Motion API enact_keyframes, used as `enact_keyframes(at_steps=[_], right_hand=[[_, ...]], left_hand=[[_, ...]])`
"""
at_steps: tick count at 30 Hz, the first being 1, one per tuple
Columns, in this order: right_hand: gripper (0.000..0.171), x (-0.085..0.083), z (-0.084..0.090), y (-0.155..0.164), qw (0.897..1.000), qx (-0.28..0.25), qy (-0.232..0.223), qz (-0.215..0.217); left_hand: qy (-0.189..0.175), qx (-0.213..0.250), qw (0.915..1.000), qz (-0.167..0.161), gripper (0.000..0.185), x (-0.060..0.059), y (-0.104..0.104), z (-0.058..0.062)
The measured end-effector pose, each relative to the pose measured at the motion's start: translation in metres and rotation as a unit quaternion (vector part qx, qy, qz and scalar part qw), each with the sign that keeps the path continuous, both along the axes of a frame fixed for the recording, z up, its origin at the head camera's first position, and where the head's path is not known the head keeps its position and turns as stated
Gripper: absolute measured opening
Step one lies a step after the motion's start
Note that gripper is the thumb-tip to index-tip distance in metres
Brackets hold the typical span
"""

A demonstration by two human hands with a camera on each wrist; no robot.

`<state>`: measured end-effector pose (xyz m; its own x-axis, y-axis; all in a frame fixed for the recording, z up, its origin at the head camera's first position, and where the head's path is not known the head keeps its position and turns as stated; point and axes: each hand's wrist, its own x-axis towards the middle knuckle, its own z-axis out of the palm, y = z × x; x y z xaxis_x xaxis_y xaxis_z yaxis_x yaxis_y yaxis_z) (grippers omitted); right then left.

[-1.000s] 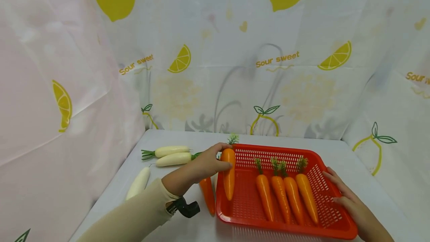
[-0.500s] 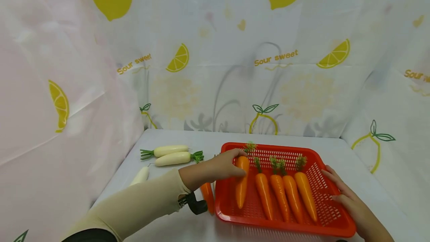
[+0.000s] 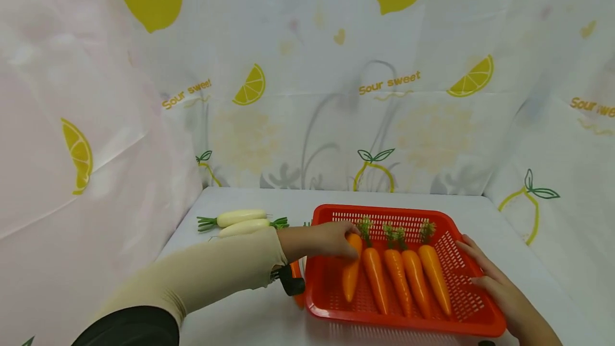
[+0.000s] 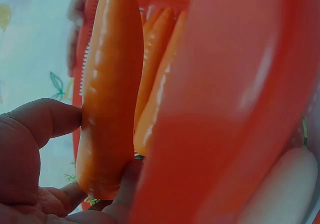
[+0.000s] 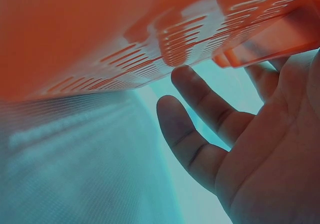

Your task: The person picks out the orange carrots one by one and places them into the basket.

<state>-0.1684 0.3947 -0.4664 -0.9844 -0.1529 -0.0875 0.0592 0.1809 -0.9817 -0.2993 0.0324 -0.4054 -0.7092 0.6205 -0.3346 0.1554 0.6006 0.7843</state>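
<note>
In the head view, my left hand (image 3: 336,240) reaches over the near-left side of a red plastic basket (image 3: 384,324). It grips a carrot (image 3: 352,279) near its leafy end, tip pointing down, inside the basket. The left wrist view shows the thumb and fingers around the thick end of that carrot (image 4: 112,83). Several other carrots (image 3: 376,279) lie side by side to its right. My right hand (image 3: 504,292) holds the basket's right rim. In the right wrist view, some of its fingers (image 5: 182,134) extend below the slotted basket wall (image 5: 175,38).
White radishes (image 3: 242,218) with green tops lie on the white table (image 3: 230,319) left of the basket. Another carrot (image 3: 297,276) lies against the basket's left side, partly hidden by my left arm. A lemon-print curtain (image 3: 288,122) surrounds the table.
My left hand has carried the carrot rightward and lower, from the basket's left edge to beside the row of carrots. My right hand stays on the rim.
</note>
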Motion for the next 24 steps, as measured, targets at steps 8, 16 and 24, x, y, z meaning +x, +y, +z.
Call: enact_keyframes(at_steps=[8, 16, 24], right_hand=[[0.067, 0.000, 0.001, 0.000, 1.000, -0.006, -0.001, 0.004], [0.068, -0.002, -0.001, 0.002, 1.000, -0.007, 0.002, 0.009], [0.068, -0.001, 0.000, 0.002, 1.000, -0.002, -0.001, 0.002]], left_hand=[[0.040, -0.063, 0.9972, -0.006, 0.043, -0.010, 0.013, -0.012], [0.027, -0.122, 0.9920, -0.018, 0.050, -0.014, 0.020, -0.009], [-0.031, -0.124, 0.9910, -0.039, 0.044, -0.015, 0.023, 0.000]])
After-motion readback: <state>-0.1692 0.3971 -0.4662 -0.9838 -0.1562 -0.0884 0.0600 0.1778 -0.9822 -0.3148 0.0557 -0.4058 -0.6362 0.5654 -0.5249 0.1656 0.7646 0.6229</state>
